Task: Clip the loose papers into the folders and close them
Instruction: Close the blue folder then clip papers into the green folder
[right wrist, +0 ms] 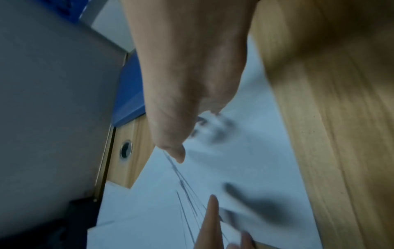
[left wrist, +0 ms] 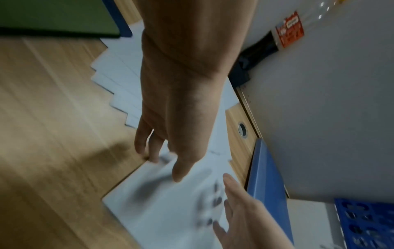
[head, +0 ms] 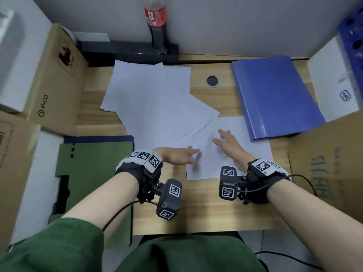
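Head view: both hands hover over the near sheet [head: 231,146] on the table [head: 196,209], left hand [head: 176,155] and right hand [head: 227,143] each with a wide, flat grip holding nothing. Loose papers [head: 149,101] fan beside it; the blue folder [head: 275,95] lies closed, right. Best to press lightly and square the sheets together before lifting.

Dim, bluish wrist views, motion-blurred; head view bends at edges.
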Action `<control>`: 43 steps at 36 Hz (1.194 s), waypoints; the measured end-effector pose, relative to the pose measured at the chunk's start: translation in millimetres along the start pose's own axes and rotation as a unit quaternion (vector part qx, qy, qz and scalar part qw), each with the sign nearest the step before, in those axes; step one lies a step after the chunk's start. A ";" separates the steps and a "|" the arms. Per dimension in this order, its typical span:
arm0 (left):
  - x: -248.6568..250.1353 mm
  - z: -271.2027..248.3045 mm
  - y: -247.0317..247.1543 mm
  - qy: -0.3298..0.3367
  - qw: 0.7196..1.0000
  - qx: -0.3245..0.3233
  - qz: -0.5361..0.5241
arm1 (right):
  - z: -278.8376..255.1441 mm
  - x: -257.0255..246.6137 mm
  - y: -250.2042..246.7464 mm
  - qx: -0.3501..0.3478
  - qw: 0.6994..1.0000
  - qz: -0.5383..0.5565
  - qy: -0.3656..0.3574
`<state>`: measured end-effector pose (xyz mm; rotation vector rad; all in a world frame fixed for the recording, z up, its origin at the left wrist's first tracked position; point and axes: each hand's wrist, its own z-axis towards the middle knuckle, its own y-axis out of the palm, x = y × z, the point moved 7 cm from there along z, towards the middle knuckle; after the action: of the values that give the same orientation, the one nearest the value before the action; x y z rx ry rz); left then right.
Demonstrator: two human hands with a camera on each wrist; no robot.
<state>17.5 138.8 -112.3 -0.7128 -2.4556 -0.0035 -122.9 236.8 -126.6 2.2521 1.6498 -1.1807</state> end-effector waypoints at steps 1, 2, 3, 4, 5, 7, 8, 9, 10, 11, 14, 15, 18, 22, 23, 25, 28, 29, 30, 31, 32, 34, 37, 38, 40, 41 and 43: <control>-7.1 -4.7 -1.1 0.005 0.999 0.005 -0.049 | 2.2 0.5 6.1 -0.017 0.999 -0.033 0.005; -14.2 -10.5 -4.5 0.014 0.994 0.023 -0.110 | 3.5 0.6 13.1 -0.036 0.997 -0.073 0.005; -23.6 -16.3 -10.2 0.024 0.984 0.056 -0.169 | 4.2 -1.2 21.8 -0.056 0.991 -0.119 -0.004; -33.2 -22.5 -18.5 0.030 0.970 0.099 -0.219 | 4.1 -4.1 30.8 -0.072 0.983 -0.165 -0.020; -44.9 -29.6 -28.8 0.029 0.956 0.153 -0.249 | 3.7 -7.6 40.5 -0.085 0.973 -0.209 -0.040; -64.3 -44.7 -49.5 0.027 0.935 0.256 -0.245 | 0.7 -13.1 56.9 -0.106 0.953 -0.273 -0.073; -74.0 -50.4 -57.2 0.023 0.930 0.293 -0.222 | -0.6 -14.8 64.9 -0.114 0.943 -0.300 -0.089; -82.4 -54.2 -63.4 0.019 0.926 0.321 -0.196 | -2.8 -15.8 71.3 -0.122 0.933 -0.321 -0.103; -89.1 -56.3 -68.1 0.017 0.923 0.341 -0.175 | -4.9 -16.3 76.0 -0.129 0.927 -0.332 -0.114; -94.8 -56.4 -71.7 0.014 0.921 0.355 -0.160 | -7.8 -16.5 78.9 -0.139 0.925 -0.332 -0.122; -101.3 -51.5 -78.3 0.001 0.924 0.367 -0.111 | -14.5 -15.3 80.0 -0.173 0.932 -0.289 -0.132; -101.2 -47.5 -78.5 -0.006 0.928 0.363 -0.084 | -16.0 -15.5 76.9 -0.175 0.938 -0.267 -0.133; -97.9 -32.9 -69.6 -0.027 0.948 0.316 0.004 | -14.4 -24.3 57.2 -0.114 0.962 -0.202 -0.144; -82.5 -13.3 -46.3 -0.001 0.970 0.234 0.069 | -3.1 -33.4 16.4 0.013 0.993 -0.077 -0.093; -75.7 -10.4 -39.6 0.017 0.975 0.210 0.074 | -0.2 -34.5 10.4 0.025 0.995 -0.058 -0.074; -63.1 -7.9 -27.2 0.065 0.984 0.167 0.027 | 6.9 -34.7 4.3 0.030 0.998 -0.037 -0.042; -58.2 -10.2 -31.0 0.114 0.966 0.201 -0.114 | 15.3 -32.3 -0.1 0.032 0.999 0.000 0.000; -61.8 -13.2 -39.7 0.115 0.951 0.247 -0.148 | 17.6 -30.7 -1.5 0.039 0.999 0.015 0.014; -67.6 -17.4 -49.6 0.109 0.932 0.299 -0.174 | 19.7 -28.2 -3.8 0.052 0.998 0.027 0.027; -75.6 -22.1 -59.6 0.094 0.913 0.349 -0.188 | 20.3 -26.9 -6.4 0.067 0.996 0.036 0.038; -85.1 -27.0 -68.6 0.069 0.896 0.394 -0.192 | 21.8 -25.3 -8.8 0.081 0.995 0.044 0.047; -106.0 -35.5 -82.0 -0.002 0.869 0.454 -0.197 | 23.2 -23.1 -12.4 0.095 0.992 0.061 0.061; -122.9 -37.4 -88.2 -0.075 0.860 0.454 -0.221 | 25.3 -24.5 -13.2 0.089 0.990 0.086 0.067; -121.4 -35.8 -88.5 -0.082 0.865 0.447 -0.212 | 26.1 -26.1 -12.2 0.083 0.990 0.090 0.069; -111.5 -31.0 -88.3 -0.070 0.874 0.436 -0.202 | 27.5 -27.7 -8.8 0.065 0.990 0.097 0.075; -104.6 -29.1 -87.7 -0.057 0.878 0.430 -0.202 | 25.7 -29.2 -6.9 0.055 0.990 0.098 0.079; -90.6 -24.0 -86.0 -0.024 0.887 0.414 -0.203 | 23.6 -26.1 -3.5 0.041 0.990 0.098 0.090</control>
<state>50.5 16.9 -127.3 0.1786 -2.2794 0.8505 -140.8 206.4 -125.1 2.5704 1.4153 -1.0448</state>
